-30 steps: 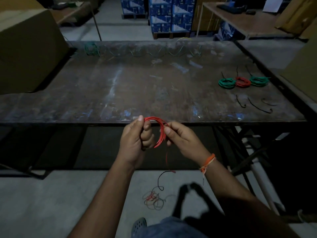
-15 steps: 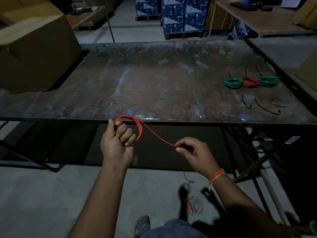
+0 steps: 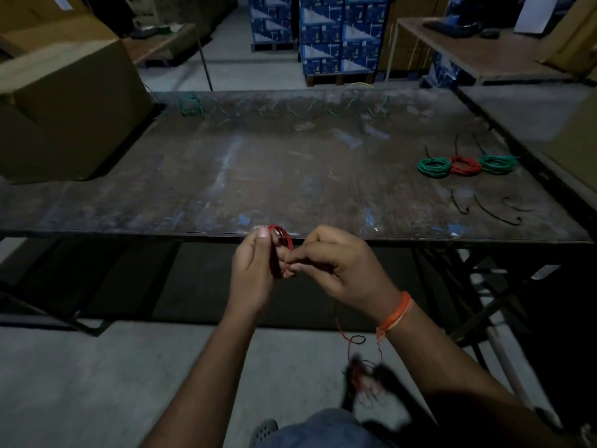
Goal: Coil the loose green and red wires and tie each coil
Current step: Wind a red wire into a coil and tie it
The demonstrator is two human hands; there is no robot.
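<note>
- Right now the fingers point(image 3: 292, 263) of the right hand point(image 3: 336, 266) pinch a strand of the red wire point(image 3: 284, 245) where it meets the small coil.
- Left hand point(image 3: 253, 273) grips that red coil – fingers curled round it, thumb up – just in front of the near edge of the counter point(image 3: 226, 176).
- From the hands the loose red tail point(image 3: 344, 331) drops to a blurred tangle on the floor point(image 3: 80, 383).
- Far right on the counter lie three coils touching in a row – green coil point(image 3: 434, 167), red coil point(image 3: 465, 165), green coil point(image 3: 497, 163) – with black ties point(image 3: 494, 211) just nearer.
- Loose green wire point(image 3: 290, 106) runs along the far edge.
- A cardboard box point(image 3: 64, 108) sits at far left.
</note>
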